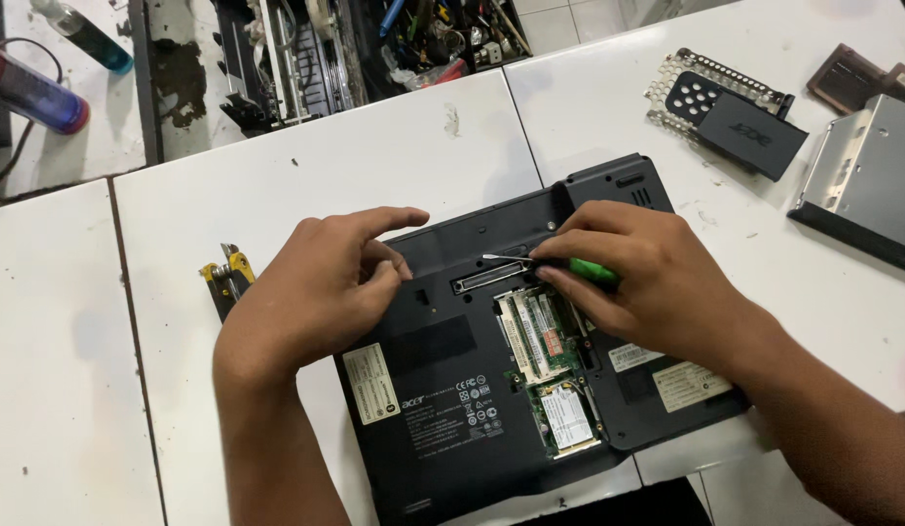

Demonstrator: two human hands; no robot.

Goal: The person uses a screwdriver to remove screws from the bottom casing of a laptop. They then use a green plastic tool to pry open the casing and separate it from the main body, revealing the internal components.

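A black laptop (452,390) lies upside down in the lower middle of the frame on a white table (277,175), its long axis running from lower left to upper right, tilted against the table edges. Its bottom cover is off over one bay, baring green memory modules (535,336) and a small wireless card (567,421) below them.

The right hand (647,282), in the right centre of the frame, is closed around a green-handled screwdriver (589,270). The tool lies nearly flat, its long axis close to horizontal, handle to the right inside the fingers and the thin metal tip pointing left, ending over the laptop's rear edge just above the long connector slot (491,282).

The left hand (321,292), at left centre, holds nothing; its fingers are loosely curled, the fingertips resting on the laptop's upper left corner and the index finger stretched to the right.

Yellow-handled pliers (226,278) lie just left of that hand. In the upper right lie a perforated metal drive caddy (710,83) with a black cover panel (749,127), and a silver optical drive (866,180).
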